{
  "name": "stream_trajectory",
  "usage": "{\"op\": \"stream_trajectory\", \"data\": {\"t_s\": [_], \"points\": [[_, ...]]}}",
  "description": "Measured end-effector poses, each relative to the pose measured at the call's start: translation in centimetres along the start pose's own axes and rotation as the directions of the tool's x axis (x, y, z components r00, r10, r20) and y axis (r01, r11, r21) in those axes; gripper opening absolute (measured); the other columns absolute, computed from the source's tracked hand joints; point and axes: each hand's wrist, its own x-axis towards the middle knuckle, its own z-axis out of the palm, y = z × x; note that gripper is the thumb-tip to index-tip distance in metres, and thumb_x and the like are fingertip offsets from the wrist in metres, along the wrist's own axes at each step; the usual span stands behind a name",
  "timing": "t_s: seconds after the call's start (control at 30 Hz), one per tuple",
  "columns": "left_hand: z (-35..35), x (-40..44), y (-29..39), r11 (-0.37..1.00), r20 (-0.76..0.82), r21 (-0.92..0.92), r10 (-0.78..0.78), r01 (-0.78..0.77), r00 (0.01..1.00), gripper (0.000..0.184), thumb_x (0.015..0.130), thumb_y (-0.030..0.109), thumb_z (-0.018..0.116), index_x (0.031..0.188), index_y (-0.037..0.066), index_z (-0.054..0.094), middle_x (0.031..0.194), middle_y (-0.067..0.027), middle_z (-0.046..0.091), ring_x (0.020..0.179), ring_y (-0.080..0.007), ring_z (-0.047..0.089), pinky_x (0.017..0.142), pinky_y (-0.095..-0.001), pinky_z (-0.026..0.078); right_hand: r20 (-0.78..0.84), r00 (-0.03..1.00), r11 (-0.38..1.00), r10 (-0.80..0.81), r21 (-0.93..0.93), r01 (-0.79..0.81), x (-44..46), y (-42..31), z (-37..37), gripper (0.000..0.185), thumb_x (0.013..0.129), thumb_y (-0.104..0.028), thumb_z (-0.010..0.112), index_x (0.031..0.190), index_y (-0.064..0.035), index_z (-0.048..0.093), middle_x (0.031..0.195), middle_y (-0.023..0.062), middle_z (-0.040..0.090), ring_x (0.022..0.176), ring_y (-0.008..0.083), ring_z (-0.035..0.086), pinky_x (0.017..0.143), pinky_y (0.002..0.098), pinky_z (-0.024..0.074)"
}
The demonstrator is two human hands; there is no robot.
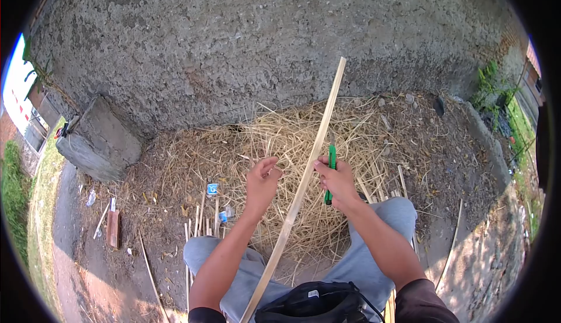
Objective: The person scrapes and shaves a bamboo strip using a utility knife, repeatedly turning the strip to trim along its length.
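A long, pale bamboo strip [304, 180] slants from near my lap up toward the wall. My right hand [340, 181] is closed around a green utility knife [332, 162], and its thumb and forefinger pinch the strip near its middle. Whether the knife's blade touches anything is hard to make out. My left hand [261, 185] is raised left of the strip, apart from it, fingers loosely bent and nothing between them. Below both hands lies a heap of thin bamboo shavings [292, 218], spread between my knees.
A rough grey wall [263, 48] rises ahead. At left stands a concrete block [108, 139]; near it lies a brown wooden piece [113, 228]. More bamboo strips [200, 218] lie by my left leg, near a blue packet [212, 189]. A black bag [312, 305] is on my lap.
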Motion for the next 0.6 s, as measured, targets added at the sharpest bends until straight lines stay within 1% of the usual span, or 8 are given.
{"op": "stream_trajectory", "data": {"t_s": [0.03,0.07,0.1,0.17,0.27,0.4,0.5,0.6], "points": [[0.0,-0.2,0.3,0.979,0.120,-0.073,-0.179,0.188,0.977,0.030,0.090,0.002,0.052,0.120,0.001,0.057,0.124,-0.0134,0.060,0.105,-0.0216,0.064,0.077,-0.0265,0.054,0.001,1.000,1.000,-0.005,0.006,0.005,0.1,0.1,0.0,0.014,0.088,-0.008,0.067,0.097,-0.0006,0.060,0.068,-0.0019,0.051,0.048,0.0039,0.039,0.041,0.0218,0.0298],[0.0,-0.4,0.7,0.919,0.248,-0.121,-0.338,0.375,0.908,0.027,0.092,0.010,0.059,0.118,0.003,0.060,0.115,-0.0117,0.065,0.094,-0.0186,0.069,0.076,-0.0254,0.052,0.001,1.000,1.000,-0.012,0.013,0.012,0.2,0.2,-0.1,0.014,0.088,-0.009,0.067,0.097,-0.0003,0.060,0.068,-0.0018,0.051,0.048,0.0038,0.039,0.041,0.0217,0.0297],[0.2,-0.8,1.1,0.919,0.250,-0.119,-0.339,0.376,0.907,0.027,0.092,0.010,0.059,0.118,0.003,0.060,0.115,-0.0117,0.065,0.094,-0.0186,0.069,0.076,-0.0254,0.052,-0.001,1.000,1.000,-0.011,0.015,0.011,0.2,0.3,-0.1,0.014,0.088,-0.009,0.067,0.097,-0.0003,0.060,0.068,-0.0018,0.051,0.048,0.0038,0.039,0.041,0.0217,0.0297],[0.6,-1.6,2.1,0.861,0.375,-0.128,-0.417,0.492,0.828,0.023,0.091,0.016,0.066,0.108,0.002,0.064,0.096,-0.0068,0.070,0.083,-0.0123,0.067,0.071,-0.0246,0.053,-0.002,1.000,0.999,-0.025,-0.032,0.025,0.2,0.3,-0.1,0.016,0.087,-0.010,0.068,0.098,0.0007,0.061,0.066,-0.0020,0.050,0.049,0.0037,0.039,0.042,0.0221,0.0291],[0.5,-1.7,0.8,0.894,0.410,-0.111,-0.357,0.435,0.839,0.023,0.091,0.020,0.066,0.107,0.004,0.063,0.092,-0.0058,0.069,0.078,-0.0148,0.068,0.073,-0.0270,0.054,-0.026,0.999,0.998,-0.037,-0.052,0.036,0.0,0.2,0.2,0.018,0.087,-0.011,0.068,0.098,0.0017,0.062,0.064,-0.0027,0.050,0.048,0.0039,0.038,0.042,0.0228,0.0279],[0.6,-1.5,0.0,0.909,0.403,-0.080,-0.346,0.409,0.847,0.025,0.090,0.022,0.068,0.107,0.004,0.063,0.091,-0.0049,0.069,0.077,-0.0146,0.067,0.071,-0.0273,0.054,-0.023,0.999,0.997,-0.047,-0.069,0.046,0.1,0.4,0.2,0.018,0.087,-0.011,0.068,0.098,0.0019,0.063,0.064,-0.0030,0.050,0.049,0.0041,0.039,0.042,0.0233,0.0278],[1.0,-1.4,-0.2,0.906,0.408,-0.117,-0.330,0.407,0.851,0.026,0.090,0.023,0.069,0.106,0.003,0.064,0.091,-0.0051,0.069,0.077,-0.0142,0.068,0.070,-0.0272,0.054,-0.002,1.000,0.998,-0.030,-0.052,0.030,0.1,0.5,0.2,0.018,0.087,-0.012,0.068,0.098,0.0023,0.064,0.066,-0.0029,0.051,0.050,0.0041,0.039,0.043,0.0236,0.0286],[1.6,-1.0,0.3,0.912,0.351,-0.170,-0.298,0.373,0.888,0.026,0.090,0.024,0.069,0.103,0.003,0.064,0.089,-0.0048,0.069,0.078,-0.0132,0.067,0.069,-0.0263,0.053,0.023,0.999,0.996,-0.044,-0.083,0.046,0.4,0.9,0.2,0.017,0.088,-0.009,0.067,0.100,0.0010,0.058,0.067,-0.0012,0.051,0.047,0.0046,0.041,0.041,0.0216,0.0307]]}}
